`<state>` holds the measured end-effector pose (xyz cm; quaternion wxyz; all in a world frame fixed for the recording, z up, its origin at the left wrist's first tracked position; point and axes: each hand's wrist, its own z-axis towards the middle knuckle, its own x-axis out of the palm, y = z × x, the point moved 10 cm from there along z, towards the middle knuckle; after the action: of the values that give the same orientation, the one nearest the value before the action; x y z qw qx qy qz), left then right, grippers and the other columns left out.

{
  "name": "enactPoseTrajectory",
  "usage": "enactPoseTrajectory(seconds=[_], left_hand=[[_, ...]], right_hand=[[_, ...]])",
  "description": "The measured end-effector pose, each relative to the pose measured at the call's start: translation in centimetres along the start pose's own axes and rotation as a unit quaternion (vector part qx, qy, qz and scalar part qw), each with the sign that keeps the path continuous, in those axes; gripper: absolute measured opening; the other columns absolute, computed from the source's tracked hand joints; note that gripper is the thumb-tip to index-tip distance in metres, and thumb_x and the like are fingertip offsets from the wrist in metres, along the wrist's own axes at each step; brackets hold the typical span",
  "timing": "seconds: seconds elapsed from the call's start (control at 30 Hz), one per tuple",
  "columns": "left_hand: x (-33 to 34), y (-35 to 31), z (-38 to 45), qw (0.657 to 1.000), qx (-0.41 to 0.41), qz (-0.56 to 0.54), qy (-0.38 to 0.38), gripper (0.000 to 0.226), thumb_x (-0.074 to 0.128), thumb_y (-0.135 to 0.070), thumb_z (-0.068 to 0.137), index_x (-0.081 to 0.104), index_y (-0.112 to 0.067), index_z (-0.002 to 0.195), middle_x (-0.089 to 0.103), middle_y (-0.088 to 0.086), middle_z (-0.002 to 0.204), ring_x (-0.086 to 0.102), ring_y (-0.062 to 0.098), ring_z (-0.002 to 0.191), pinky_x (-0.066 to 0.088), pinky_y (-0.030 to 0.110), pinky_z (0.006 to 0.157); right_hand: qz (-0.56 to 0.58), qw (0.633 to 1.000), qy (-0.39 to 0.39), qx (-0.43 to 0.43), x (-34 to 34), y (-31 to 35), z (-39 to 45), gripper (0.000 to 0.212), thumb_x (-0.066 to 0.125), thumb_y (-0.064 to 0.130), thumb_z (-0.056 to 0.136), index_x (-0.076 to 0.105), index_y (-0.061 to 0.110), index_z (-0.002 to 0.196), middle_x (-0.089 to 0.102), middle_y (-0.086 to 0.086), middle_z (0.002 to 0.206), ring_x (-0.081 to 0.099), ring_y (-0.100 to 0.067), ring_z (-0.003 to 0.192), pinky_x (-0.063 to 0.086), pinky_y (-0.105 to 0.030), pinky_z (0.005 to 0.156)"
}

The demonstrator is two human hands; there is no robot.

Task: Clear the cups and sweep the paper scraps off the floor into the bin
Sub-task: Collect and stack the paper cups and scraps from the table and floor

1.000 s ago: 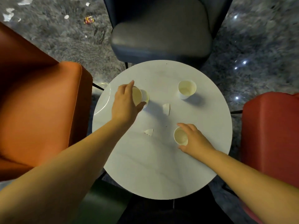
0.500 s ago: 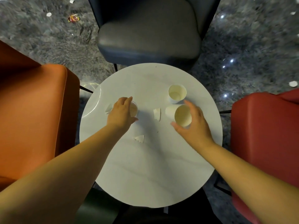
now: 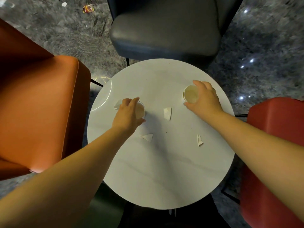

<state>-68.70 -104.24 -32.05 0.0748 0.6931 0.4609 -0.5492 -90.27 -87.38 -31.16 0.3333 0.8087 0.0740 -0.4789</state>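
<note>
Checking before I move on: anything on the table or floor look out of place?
Yes. Torn paper scraps lie scattered on the white table, one by the left hand. A red wrapper litters the floor.

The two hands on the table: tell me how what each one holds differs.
The left hand grips a cup near the table's left edge, covering most of it; the right hand grips a cup toward the far right, its mouth in full view. A second rim shows around the right cup, as if nested; the left shows only one. Both cups are pale paper, held from above.
</note>
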Motion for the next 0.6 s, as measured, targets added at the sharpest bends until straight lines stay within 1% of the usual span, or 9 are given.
enactPoseTrajectory(seconds=[0.07, 0.17, 0.27, 0.3, 0.4, 0.47, 0.53, 0.6], left_hand=[[-0.5, 0.1, -0.4, 1.0, -0.009, -0.018, -0.018, 0.092, 0.083, -0.03, 0.077, 0.03, -0.02, 0.151, 0.035, 0.009, 0.148, 0.045, 0.033, 0.128, 0.044, 0.045, 0.103], [-2.0, -1.3, -1.2, 0.995, -0.002, -0.076, -0.068, 0.092, 0.083, -0.036, 0.076, 0.031, -0.019, 0.15, 0.037, 0.007, 0.148, 0.045, 0.029, 0.128, 0.043, 0.041, 0.103], [-3.5, -4.9, -2.4, 0.984, 0.041, -0.131, -0.117, 0.088, 0.081, -0.041, 0.075, 0.036, -0.018, 0.147, 0.041, 0.005, 0.146, 0.045, 0.022, 0.128, 0.04, 0.03, 0.103], [-3.7, -6.4, -2.9, 0.979, 0.061, -0.148, -0.122, 0.087, 0.081, -0.042, 0.075, 0.038, -0.017, 0.147, 0.043, 0.006, 0.144, 0.046, 0.021, 0.127, 0.041, 0.03, 0.102], [-3.1, -10.8, -4.2, 0.968, 0.15, -0.173, -0.102, 0.087, 0.081, -0.044, 0.074, 0.042, -0.012, 0.144, 0.05, 0.009, 0.138, 0.052, 0.023, 0.121, 0.051, 0.037, 0.098], [-1.8, -13.0, -4.8, 0.968, 0.194, -0.14, -0.076, 0.088, 0.077, -0.05, 0.075, 0.042, -0.011, 0.145, 0.051, 0.009, 0.137, 0.053, 0.023, 0.119, 0.05, 0.034, 0.097], [-0.4, -14.0, -4.9, 0.97, 0.213, -0.106, -0.057, 0.089, 0.078, -0.049, 0.074, 0.041, -0.011, 0.146, 0.05, 0.009, 0.138, 0.053, 0.024, 0.119, 0.049, 0.033, 0.095], [0.8, -14.5, -4.8, 0.972, 0.218, -0.08, -0.046, 0.091, 0.082, -0.043, 0.073, 0.04, -0.011, 0.146, 0.049, 0.01, 0.139, 0.055, 0.027, 0.117, 0.049, 0.033, 0.091]], right_hand=[[-0.003, 0.999, 0.032, 0.009, 1.0, -0.5, 0.3, 0.086, 0.077, 0.035, 0.077, 0.027, 0.024, 0.147, 0.026, -0.003, 0.15, 0.034, -0.03, 0.133, 0.037, -0.047, 0.107], [0.03, 0.997, 0.076, 0.015, 2.3, -1.2, -0.6, 0.089, 0.078, 0.032, 0.077, 0.026, 0.025, 0.148, 0.025, -0.003, 0.151, 0.037, -0.028, 0.133, 0.038, -0.039, 0.107], [0.044, 0.995, 0.092, 0.002, 3.3, -1.5, -2.3, 0.092, 0.079, 0.034, 0.074, 0.026, 0.028, 0.148, 0.028, -0.002, 0.149, 0.039, -0.026, 0.131, 0.038, -0.035, 0.103], [0.048, 0.995, 0.091, 0.0, 3.5, -1.6, -2.9, 0.094, 0.08, 0.035, 0.073, 0.025, 0.029, 0.149, 0.029, -0.002, 0.148, 0.039, -0.026, 0.131, 0.039, -0.035, 0.103], [0.061, 0.995, 0.075, 0.003, 4.0, -2.0, -4.2, 0.108, 0.085, 0.036, 0.066, 0.018, 0.028, 0.15, 0.035, -0.006, 0.146, 0.041, -0.027, 0.13, 0.043, -0.038, 0.1], [0.096, 0.993, 0.069, 0.014, 4.2, -2.5, -4.8, 0.116, 0.086, 0.039, 0.062, 0.01, 0.031, 0.15, 0.04, -0.006, 0.144, 0.046, -0.026, 0.127, 0.048, -0.04, 0.097], [0.136, 0.988, 0.067, 0.029, 4.4, -3.0, -5.5, 0.121, 0.085, 0.043, 0.058, 0.003, 0.04, 0.147, 0.046, -0.003, 0.136, 0.052, -0.023, 0.118, 0.051, -0.041, 0.093], [0.156, 0.985, 0.061, 0.035, 4.5, -3.7, -6.1, 0.126, 0.087, 0.043, 0.056, -0.002, 0.046, 0.145, 0.047, 0.001, 0.131, 0.053, -0.019, 0.115, 0.052, -0.039, 0.092]])
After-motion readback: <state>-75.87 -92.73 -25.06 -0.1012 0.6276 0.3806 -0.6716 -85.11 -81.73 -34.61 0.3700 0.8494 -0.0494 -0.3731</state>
